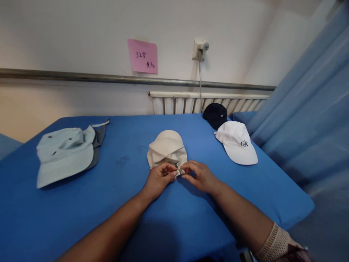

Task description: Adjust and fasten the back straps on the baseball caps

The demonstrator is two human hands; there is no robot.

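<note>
A beige baseball cap (pixel 167 147) lies on the blue table cover with its brim pointing away from me and its back strap toward me. My left hand (pixel 163 177) pinches the strap between thumb and fingers. From the other side, my right hand (pixel 198 175) grips the small metal buckle (pixel 180 172) on the same strap. Both hands nearly meet at the cap's rear edge. The fingers partly hide the strap, so I cannot tell whether its end is threaded through the buckle.
Light blue-grey caps (pixel 65 154) over a dark grey one (pixel 97 145) lie at left. A white cap (pixel 238 142) with dark letters and a black cap (pixel 215 115) sit at right. Behind are a radiator (pixel 180 103) and wall rail. A blue curtain (pixel 308 98) hangs at right.
</note>
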